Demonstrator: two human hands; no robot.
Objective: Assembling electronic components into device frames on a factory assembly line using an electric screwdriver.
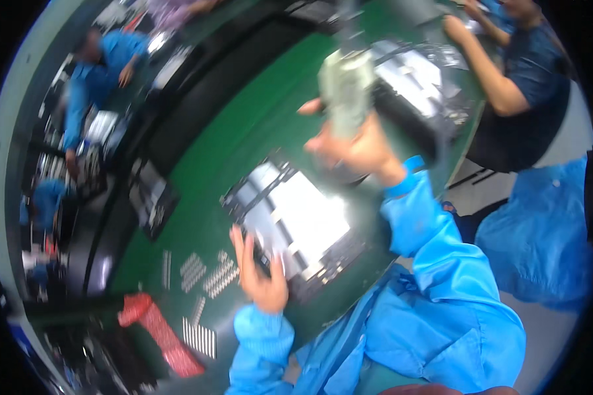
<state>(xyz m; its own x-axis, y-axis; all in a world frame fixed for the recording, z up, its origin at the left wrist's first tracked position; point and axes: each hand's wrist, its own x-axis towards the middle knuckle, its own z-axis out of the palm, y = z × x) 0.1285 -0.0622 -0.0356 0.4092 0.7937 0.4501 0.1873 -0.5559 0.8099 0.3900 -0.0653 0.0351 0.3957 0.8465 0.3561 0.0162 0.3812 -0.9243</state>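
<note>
A flat electronic assembly [313,214], with bright silver-white plates and black edges, lies tilted on the green table. At its near left edge my left hand [263,276] rests with fingers apart, touching it or just above it. My right hand [359,151] is raised past the assembly's far right corner. It is closed around a pale, thick-bodied tool [346,85], blurred by motion, with a grey part rising from its top. The tool's exact kind and its lower end do not show clearly.
Strips and sheets of small pale parts [201,273] lie left of the assembly, near red bubble wrap [161,336]. A second assembly [412,79] lies far right, beside a seated person [534,85]. Another dark unit [150,197] sits left; a blue-sleeved person [99,72] works beyond.
</note>
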